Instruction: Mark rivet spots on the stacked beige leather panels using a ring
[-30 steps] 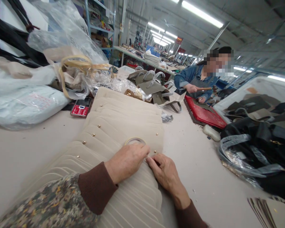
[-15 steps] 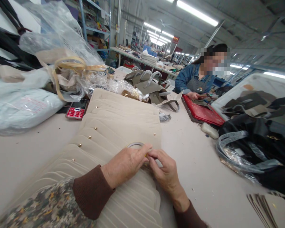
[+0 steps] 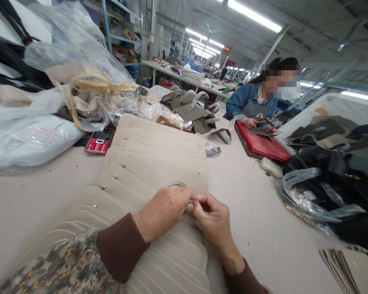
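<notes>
A long fanned-out row of beige leather panels [image 3: 153, 163] with small gold studs lies on the table in front of me. My left hand [image 3: 162, 212] rests closed on the near panels, holding a roll of clear tape [image 3: 175, 185] whose far rim shows beyond my fingers. My right hand [image 3: 211, 218] is right beside it, fingertips pinched together against the left hand's fingertips at a gold stud [image 3: 197, 195]. What the pinch holds is too small to make out.
Plastic bags of material [image 3: 79, 69] and a red phone [image 3: 99, 140] lie at the left. Grey bag parts [image 3: 199, 112] sit beyond the panels. A person in a denim jacket works over a red mat [image 3: 263, 147] at the right. Black bags [image 3: 334, 179] pile at the far right.
My right hand rose from lying flat on the panels to pinching at the left hand's fingertips. The person at the right lowered the tool to the red mat.
</notes>
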`<state>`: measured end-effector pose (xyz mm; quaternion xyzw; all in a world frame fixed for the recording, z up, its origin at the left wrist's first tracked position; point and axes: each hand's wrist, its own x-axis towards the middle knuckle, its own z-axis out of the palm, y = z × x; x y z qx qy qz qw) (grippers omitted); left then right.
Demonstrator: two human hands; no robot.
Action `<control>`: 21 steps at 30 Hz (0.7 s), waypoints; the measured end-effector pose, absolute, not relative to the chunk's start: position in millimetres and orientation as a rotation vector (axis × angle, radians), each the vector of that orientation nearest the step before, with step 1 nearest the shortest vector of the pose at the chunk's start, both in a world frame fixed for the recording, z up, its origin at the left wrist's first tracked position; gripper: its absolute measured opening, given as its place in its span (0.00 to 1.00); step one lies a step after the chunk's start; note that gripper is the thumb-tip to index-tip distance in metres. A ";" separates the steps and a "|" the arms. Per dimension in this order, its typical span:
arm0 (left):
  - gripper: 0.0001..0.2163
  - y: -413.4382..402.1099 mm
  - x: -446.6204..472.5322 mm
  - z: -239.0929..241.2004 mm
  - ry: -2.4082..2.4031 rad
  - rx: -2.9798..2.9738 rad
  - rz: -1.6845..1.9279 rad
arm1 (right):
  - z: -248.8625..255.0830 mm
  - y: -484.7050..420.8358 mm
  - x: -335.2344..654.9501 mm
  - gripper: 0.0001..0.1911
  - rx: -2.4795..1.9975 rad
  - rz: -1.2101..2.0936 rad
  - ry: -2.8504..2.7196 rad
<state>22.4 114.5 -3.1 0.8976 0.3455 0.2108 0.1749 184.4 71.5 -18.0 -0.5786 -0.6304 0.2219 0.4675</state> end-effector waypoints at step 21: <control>0.09 109.1 31.1 3.7 1.201 2.638 0.183 | -34.4 86.9 213.7 0.11 -1.695 0.543 -1.614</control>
